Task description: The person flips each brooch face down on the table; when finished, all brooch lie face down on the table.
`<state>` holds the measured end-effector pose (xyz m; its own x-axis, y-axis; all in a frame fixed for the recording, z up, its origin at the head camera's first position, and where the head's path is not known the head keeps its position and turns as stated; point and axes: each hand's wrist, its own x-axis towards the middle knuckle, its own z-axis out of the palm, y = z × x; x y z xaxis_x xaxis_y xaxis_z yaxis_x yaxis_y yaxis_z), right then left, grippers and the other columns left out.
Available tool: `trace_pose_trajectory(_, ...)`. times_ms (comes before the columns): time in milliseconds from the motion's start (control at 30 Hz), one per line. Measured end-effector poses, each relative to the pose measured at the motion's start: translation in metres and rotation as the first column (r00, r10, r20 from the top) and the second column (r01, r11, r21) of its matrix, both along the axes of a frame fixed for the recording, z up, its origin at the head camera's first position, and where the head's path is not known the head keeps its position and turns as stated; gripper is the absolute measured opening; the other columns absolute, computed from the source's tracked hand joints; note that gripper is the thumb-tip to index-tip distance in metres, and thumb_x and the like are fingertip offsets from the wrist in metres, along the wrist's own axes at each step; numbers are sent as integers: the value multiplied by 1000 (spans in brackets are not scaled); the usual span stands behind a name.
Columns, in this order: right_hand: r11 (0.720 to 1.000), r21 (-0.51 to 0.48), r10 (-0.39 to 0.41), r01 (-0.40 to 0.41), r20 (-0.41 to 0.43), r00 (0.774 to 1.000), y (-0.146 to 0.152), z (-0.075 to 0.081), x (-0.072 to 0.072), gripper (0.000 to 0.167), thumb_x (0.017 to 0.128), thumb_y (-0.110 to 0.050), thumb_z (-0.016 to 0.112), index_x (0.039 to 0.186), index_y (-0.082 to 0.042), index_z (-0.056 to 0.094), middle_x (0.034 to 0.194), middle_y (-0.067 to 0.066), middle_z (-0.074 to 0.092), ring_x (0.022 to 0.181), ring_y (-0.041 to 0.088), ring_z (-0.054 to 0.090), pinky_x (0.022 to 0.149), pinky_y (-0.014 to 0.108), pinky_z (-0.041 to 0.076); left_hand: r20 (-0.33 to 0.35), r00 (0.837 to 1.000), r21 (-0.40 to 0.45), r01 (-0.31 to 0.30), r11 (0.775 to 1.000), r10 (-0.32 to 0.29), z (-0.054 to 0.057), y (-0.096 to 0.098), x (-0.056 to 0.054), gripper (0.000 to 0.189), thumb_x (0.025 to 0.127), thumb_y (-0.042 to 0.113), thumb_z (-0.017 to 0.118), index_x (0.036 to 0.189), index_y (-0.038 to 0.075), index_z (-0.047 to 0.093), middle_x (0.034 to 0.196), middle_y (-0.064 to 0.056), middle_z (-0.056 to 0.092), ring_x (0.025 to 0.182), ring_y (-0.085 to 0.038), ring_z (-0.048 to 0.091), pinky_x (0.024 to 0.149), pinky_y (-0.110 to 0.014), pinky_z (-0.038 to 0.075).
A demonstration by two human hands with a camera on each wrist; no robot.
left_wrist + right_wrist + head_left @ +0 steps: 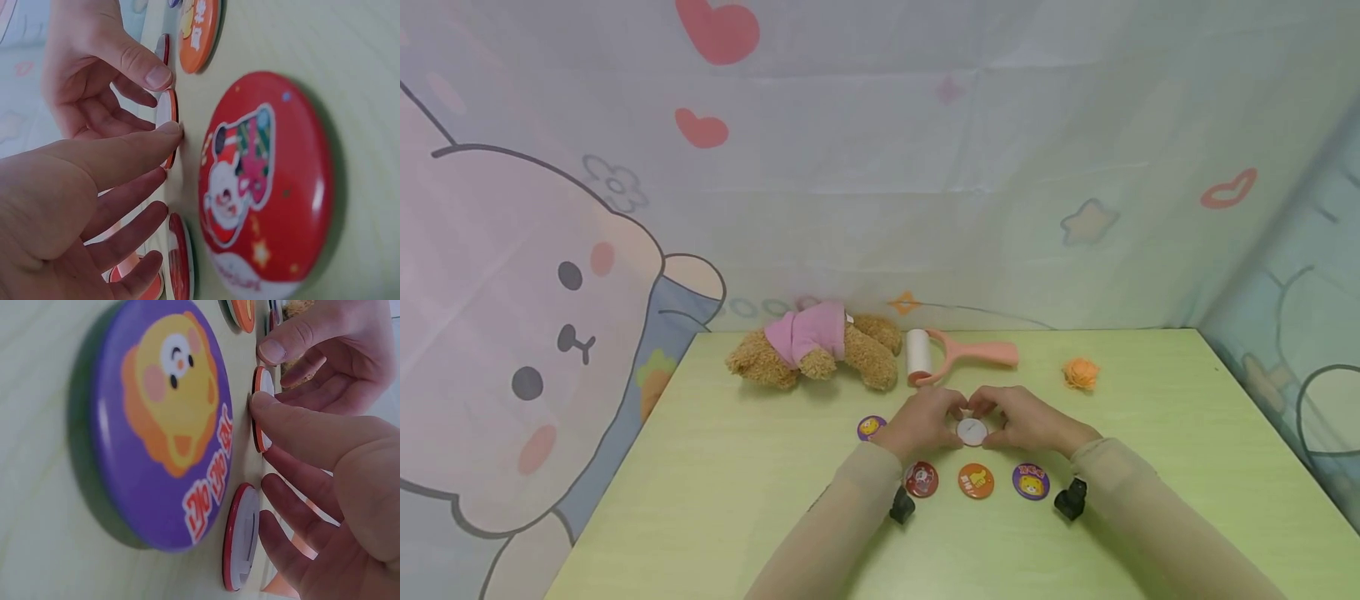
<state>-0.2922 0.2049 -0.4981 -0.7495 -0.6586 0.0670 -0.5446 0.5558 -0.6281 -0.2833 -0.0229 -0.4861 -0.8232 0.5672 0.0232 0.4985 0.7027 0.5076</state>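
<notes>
A round pin badge (972, 432) lies face down on the table between my hands, its white back up and its rim orange. My left hand (927, 419) holds it at the left edge between thumb and forefinger. On the opposite edge my right hand (1027, 419) grips it likewise. Below the left hand's other fingers is a red badge (180, 256). Beside the right fingertips sits a red-rimmed badge (242, 540), white back showing. Nearer me are a red Santa badge (265, 187), an orange thumbs-up badge (976, 481) and a purple bear badge (169, 419).
Another purple badge (871, 427) is partly behind the left hand. At the table's back lie a brown teddy bear (816, 346) in a pink top, a pink-handled lint roller (977, 353) and an orange flower-like object (1081, 373). A printed curtain (880, 167) hangs behind.
</notes>
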Motion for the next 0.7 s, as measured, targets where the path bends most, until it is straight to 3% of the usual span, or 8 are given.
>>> trace_pose_trajectory(167, 1000, 2, -5, 5, -38, 999, 0, 1, -2, 33, 93, -13, 80, 123, -8, 67, 114, 4, 74, 108, 23, 69, 89, 40, 60, -18, 1000, 19, 5, 1000, -5, 3, -6, -3, 44, 86, 17, 88, 126, 7, 73, 114, -6, 75, 108, -19, 68, 97, -29, 54)
trace_pose_trajectory(300, 1000, 9, -8, 9, -70, 998, -3, 4, -2, 23, 100, -12, 71, 122, -5, 68, 113, 5, 73, 105, 22, 70, 91, 45, 60, -31, 999, 61, -8, 998, 9, 7, -12, -4, 33, 94, 20, 80, 123, 5, 74, 111, -7, 77, 105, -19, 71, 93, -29, 56)
trace_pose_trajectory(467, 1000, -10, -14, 14, -82, 997, -8, 8, -4, 22, 102, -9, 67, 122, -2, 68, 115, 9, 72, 106, 24, 69, 93, 49, 59, -31, 999, 119, -9, 993, 12, 10, -23, -8, 26, 100, 20, 73, 122, 5, 74, 112, -7, 76, 105, -21, 71, 90, -30, 57)
trace_pose_trajectory(700, 999, -45, 2, -6, -76, 997, -18, 16, -5, 30, 98, -11, 73, 125, 0, 66, 121, 15, 72, 114, 33, 68, 100, 56, 55, -16, 1000, 150, 8, 989, -6, 10, -43, -11, 24, 99, 17, 75, 119, 4, 75, 115, -7, 76, 109, -23, 71, 92, -32, 58)
